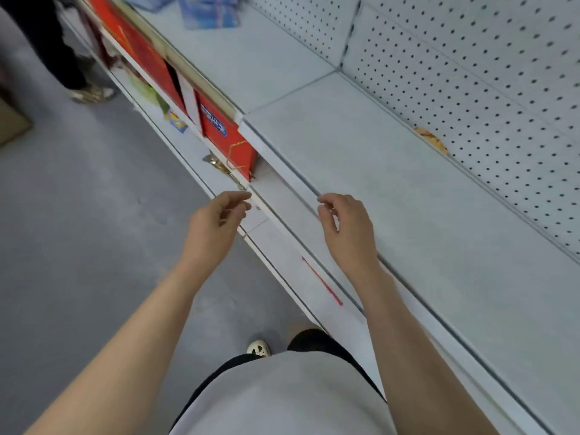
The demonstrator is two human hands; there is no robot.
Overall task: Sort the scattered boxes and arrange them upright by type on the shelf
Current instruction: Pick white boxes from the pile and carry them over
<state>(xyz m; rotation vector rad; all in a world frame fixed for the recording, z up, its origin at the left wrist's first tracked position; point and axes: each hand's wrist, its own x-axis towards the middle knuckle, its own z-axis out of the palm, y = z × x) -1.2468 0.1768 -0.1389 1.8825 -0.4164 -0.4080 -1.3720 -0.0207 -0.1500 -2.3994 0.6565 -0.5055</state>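
Hands hung loose: our left hand [219, 215] and right hand [342, 226] held nothing, fingers slack, near the shelf [392, 196] edge; red boxes [224, 133] stood on the tier below.

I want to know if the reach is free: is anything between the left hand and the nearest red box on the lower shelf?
Nothing visible does. The left hand hangs empty just short of the red box, with only open air and the shelf edge between them.
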